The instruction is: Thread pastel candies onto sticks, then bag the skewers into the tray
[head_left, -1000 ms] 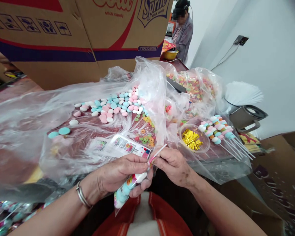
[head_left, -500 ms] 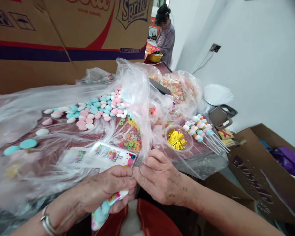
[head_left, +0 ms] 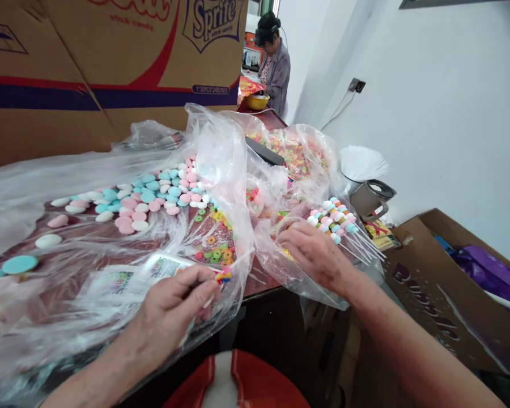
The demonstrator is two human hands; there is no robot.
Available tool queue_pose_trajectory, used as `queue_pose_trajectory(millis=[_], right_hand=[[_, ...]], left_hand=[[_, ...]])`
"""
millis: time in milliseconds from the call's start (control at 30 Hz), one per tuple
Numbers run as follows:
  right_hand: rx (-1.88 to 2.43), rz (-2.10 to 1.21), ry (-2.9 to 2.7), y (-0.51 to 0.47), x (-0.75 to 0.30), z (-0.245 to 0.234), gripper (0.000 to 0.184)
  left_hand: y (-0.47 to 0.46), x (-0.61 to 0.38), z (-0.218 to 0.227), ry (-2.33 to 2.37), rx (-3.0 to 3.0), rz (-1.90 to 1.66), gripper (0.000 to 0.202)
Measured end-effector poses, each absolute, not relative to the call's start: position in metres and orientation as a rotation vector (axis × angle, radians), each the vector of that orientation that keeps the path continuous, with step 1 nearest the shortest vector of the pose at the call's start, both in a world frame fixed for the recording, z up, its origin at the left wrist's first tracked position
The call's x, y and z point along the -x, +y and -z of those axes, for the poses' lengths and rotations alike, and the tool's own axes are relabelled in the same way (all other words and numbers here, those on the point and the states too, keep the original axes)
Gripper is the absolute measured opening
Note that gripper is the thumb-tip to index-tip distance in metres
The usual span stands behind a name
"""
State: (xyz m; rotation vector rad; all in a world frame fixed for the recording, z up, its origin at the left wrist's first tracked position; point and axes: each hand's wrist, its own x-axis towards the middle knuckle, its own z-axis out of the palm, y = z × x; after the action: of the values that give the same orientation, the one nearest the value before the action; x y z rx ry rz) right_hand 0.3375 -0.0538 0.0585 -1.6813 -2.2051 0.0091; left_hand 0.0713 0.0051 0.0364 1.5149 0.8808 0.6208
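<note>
My left hand (head_left: 182, 300) is closed around the gathered neck of a printed candy wrapper (head_left: 223, 277), whose colourful end sticks out past the thumb and finger. A white stick (head_left: 239, 260) points up and right from it. Most of the wrapped candy is hidden by the hand. Over a round clear bowl (head_left: 295, 220), my right hand (head_left: 310, 249) has its fingers bent down together onto gold twist ties (head_left: 288, 253). The hand covers most of the bowl, and its fingertips are partly hidden. Beside it lie several marshmallow skewers (head_left: 334, 218) on white sticks.
Loose pastel candies (head_left: 148, 195) and ring-shaped gummies (head_left: 216, 249) lie on clear plastic sheeting (head_left: 225, 153). Flat printed wrappers (head_left: 165, 266) are near my left hand. A large carton (head_left: 110, 68) stands behind, a grey mug (head_left: 372, 198) and open box (head_left: 442, 306) at right. One person (head_left: 274, 68) works farther back.
My hands, together at the wrapper's neck before, have parted. My right hand has moved right and up to the bowl of gold ties; my left hand has raised the wrapper and turned its neck upward.
</note>
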Motion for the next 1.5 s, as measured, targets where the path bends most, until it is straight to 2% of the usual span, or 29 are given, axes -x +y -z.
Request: queue_pose_trajectory(millis=[100,167,500,767,900,1000,1100,1233,1367,1500], right_hand=[[2.081,0.143,-2.439,-0.04,-0.37,-0.046,0.021],[2.159,0.165,-2.527,-0.034,-0.378,-0.035,0.022],[2.152,0.246,-2.585,-0.035,-0.379,-0.027,0.03],[2.09,0.352,-2.473,-0.042,-0.386,-0.03,0.026],[2.194,0.294,-2.371,-0.048,-0.394,-0.027,0.037],[2.227,0.147,-2.214,-0.051,-0.397,-0.029,0.039],[2.178,-0.094,-1.885,-0.053,-0.385,-0.038,0.031],[1.791,-0.577,-1.452,-0.051,-0.342,-0.046,0.023],[1.563,-0.738,-1.371,-0.048,-0.295,-0.046,0.017],[1.453,-0.921,-1.378,-0.049,-0.271,-0.044,0.019]], left_hand=[[0.011,-0.077,-0.043,0.916,-1.046,-0.588,0.019],[0.012,-0.082,-0.043,0.926,-0.87,-0.613,0.018],[0.016,-0.085,-0.036,0.846,-0.675,-0.597,0.01],[0.016,-0.086,-0.046,0.902,-0.682,-0.755,0.012],[0.018,-0.086,-0.049,0.893,-0.69,-0.783,0.01],[0.02,-0.083,-0.047,0.87,-0.684,-0.776,0.01],[0.018,-0.082,-0.046,0.804,-0.758,-0.776,0.014],[0.007,-0.09,-0.049,0.636,-0.883,-0.713,0.015],[-0.005,-0.104,-0.049,0.577,-0.874,-0.628,0.017],[-0.008,-0.108,-0.041,0.65,-0.851,-0.629,0.022]])
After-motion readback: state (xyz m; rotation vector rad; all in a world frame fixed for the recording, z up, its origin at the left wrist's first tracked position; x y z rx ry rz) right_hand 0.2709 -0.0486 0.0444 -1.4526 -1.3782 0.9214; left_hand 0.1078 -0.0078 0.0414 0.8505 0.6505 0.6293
